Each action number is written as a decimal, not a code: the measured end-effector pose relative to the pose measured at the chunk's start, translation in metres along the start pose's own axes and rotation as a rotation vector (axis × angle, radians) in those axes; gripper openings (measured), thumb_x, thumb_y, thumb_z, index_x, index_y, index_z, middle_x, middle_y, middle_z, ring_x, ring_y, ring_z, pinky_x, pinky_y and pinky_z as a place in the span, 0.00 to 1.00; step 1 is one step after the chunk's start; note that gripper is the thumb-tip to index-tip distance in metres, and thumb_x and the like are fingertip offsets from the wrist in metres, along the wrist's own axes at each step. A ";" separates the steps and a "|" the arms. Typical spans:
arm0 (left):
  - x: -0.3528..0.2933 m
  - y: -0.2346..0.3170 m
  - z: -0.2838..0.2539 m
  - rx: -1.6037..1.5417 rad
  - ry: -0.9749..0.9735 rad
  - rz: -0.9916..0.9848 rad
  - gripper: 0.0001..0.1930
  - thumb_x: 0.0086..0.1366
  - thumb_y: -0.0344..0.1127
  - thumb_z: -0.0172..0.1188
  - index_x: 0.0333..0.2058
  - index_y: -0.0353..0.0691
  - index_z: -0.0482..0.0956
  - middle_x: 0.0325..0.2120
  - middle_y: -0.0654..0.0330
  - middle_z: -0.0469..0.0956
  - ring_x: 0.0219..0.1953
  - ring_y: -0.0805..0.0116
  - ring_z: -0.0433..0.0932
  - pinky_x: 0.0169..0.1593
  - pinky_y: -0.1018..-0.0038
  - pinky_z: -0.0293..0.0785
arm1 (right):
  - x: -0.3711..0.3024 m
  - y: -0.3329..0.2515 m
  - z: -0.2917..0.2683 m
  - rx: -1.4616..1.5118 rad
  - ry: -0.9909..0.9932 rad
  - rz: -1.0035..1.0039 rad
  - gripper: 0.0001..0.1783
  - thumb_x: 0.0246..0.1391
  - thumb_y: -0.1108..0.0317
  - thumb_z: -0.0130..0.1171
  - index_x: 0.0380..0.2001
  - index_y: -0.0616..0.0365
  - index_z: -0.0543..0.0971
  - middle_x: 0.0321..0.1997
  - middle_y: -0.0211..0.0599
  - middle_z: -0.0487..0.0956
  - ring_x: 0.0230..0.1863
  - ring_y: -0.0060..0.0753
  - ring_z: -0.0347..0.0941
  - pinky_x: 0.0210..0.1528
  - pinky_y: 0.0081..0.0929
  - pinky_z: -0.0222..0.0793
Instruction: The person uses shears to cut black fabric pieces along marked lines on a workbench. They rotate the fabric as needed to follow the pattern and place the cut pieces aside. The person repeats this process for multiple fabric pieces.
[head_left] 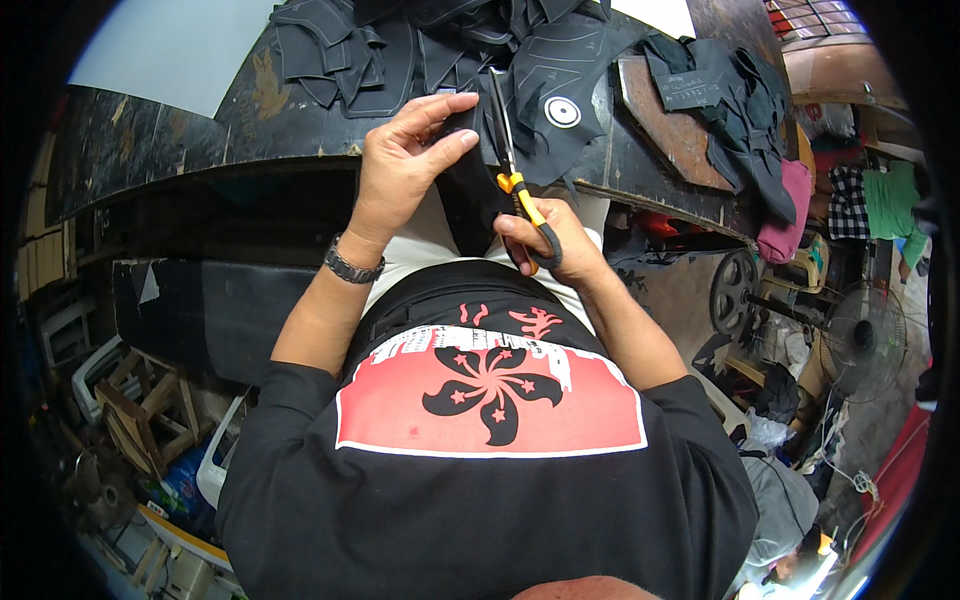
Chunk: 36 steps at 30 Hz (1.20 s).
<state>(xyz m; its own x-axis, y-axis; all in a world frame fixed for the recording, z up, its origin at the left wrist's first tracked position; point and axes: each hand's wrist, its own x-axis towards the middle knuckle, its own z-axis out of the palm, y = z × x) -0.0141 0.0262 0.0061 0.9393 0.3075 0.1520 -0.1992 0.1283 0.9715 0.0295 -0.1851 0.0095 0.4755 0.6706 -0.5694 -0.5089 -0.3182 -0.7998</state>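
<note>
My left hand (408,158) is raised over the table's front edge, thumb and fingers closed on a piece of black material (466,185) that hangs down in front of my lap. Against the dark background its outline is hard to make out. In my right hand (565,240) is a pair of scissors (520,190) with yellow and black handles. Their long blades point up and away, just right of the black piece. The blades look nearly closed; whether they touch the material I cannot tell. Beyond them lies a flat black cut sheet with a round white disc (562,111) on it.
Several black cut pieces (330,50) are heaped on the dark worktable (150,150). A brown board (665,130) and dark cloth scraps (735,100) lie to the right, with pink cloth (785,215) at the edge. A fan (865,335) and a handwheel (734,290) stand at right, wooden stools (150,410) at left.
</note>
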 end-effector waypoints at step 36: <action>0.004 0.017 -0.032 0.231 -0.194 -0.099 0.16 0.62 0.25 0.60 0.49 0.34 0.80 0.49 0.58 0.79 0.52 0.73 0.74 0.58 0.77 0.67 | -0.010 -0.001 -0.021 -0.350 0.094 -0.002 0.20 0.46 0.56 0.75 0.20 0.59 0.77 0.13 0.23 0.69 0.13 0.14 0.65 0.15 0.18 0.59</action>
<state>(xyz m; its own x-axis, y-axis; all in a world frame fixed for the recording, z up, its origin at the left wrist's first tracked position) -0.0227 0.0596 0.0178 0.9912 0.1159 0.0647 -0.0562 -0.0754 0.9956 0.0405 -0.2056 0.0126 0.5483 0.6120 -0.5700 -0.2391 -0.5385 -0.8080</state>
